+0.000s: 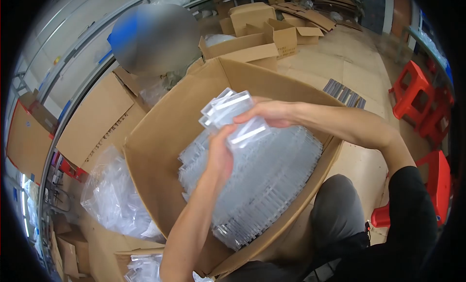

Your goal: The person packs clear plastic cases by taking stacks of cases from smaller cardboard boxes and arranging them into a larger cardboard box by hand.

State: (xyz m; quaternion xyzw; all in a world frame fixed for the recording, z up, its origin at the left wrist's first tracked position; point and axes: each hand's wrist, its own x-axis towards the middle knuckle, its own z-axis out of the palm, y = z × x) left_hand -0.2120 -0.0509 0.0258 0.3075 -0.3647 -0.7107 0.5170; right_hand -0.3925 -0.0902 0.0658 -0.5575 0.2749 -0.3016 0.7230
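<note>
Tan floor, red plastic stools (411, 90), metal shelving (73, 105)

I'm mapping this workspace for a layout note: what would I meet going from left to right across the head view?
Red-edged brown panel, clear plastic bags, left hand, right hand, grey-clad knee, red stools.

Workshop or packing area, by the look of it. Open cardboard boxes (284, 38) are crowding the floor, flattened cardboard (310, 13) is lying at the back, and one large carton (165, 112) is holding rows of clear plastic pieces (272, 170). Plastic bags (116, 199) are sitting beside it. Metal-framed benches (80, 85) are running along the left, and red plastic stools (412, 90) are standing on the right.
</note>
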